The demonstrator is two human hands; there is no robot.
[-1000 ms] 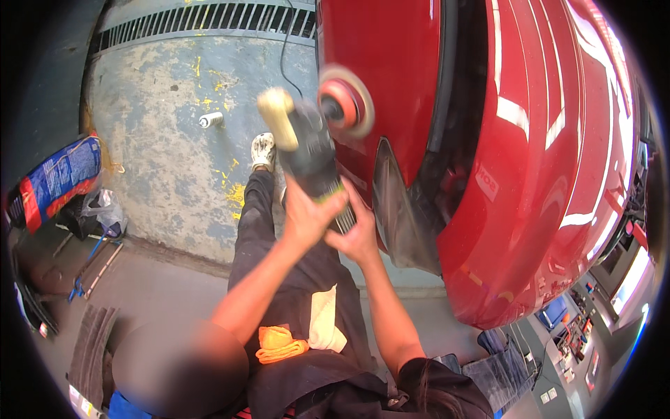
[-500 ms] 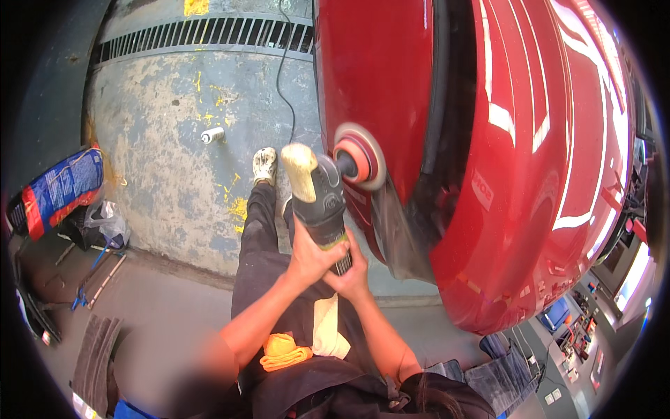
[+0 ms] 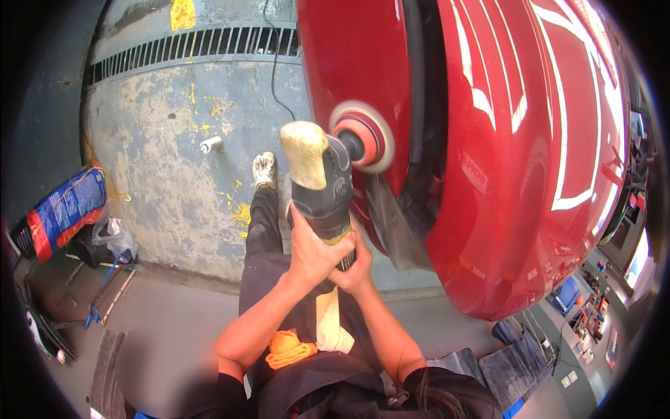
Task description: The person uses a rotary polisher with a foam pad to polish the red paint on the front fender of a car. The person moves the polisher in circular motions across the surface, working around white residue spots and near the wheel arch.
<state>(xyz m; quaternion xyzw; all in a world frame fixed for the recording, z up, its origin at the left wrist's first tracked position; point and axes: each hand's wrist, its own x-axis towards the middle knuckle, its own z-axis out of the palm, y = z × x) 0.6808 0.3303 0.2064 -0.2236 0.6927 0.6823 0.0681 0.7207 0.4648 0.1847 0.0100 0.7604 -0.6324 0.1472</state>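
A black car polisher [image 3: 333,202] with a pale, worn front cover is gripped in both of my hands, in front of my body. My left hand [image 3: 315,253] wraps the body from the left, thumb across it. Around the rear end, my right hand [image 3: 357,265] closes from the right. At the tool's head, a round orange-backed pad [image 3: 364,134] with a blurred pale rim lies against the red car panel [image 3: 359,63]. Whether the rim presses flat everywhere, I cannot tell. An orange cloth [image 3: 287,350] and a pale yellow cloth [image 3: 331,321] hang at my waist.
Right of the panel, a dark gap [image 3: 427,91] separates it from a glossy red bumper [image 3: 488,230]. Clear plastic sheeting [image 3: 394,227] hangs below. A white bottle [image 3: 211,144] and a black cable [image 3: 276,73] lie on the floor. Blue-and-red sacks [image 3: 66,213] stand left; tools [image 3: 590,318] lie far right.
The polisher and both hands have moved away from me and slightly right along the panel, bringing the pad nearer the dark gap. My view has shifted slightly. Both hands keep their hold.
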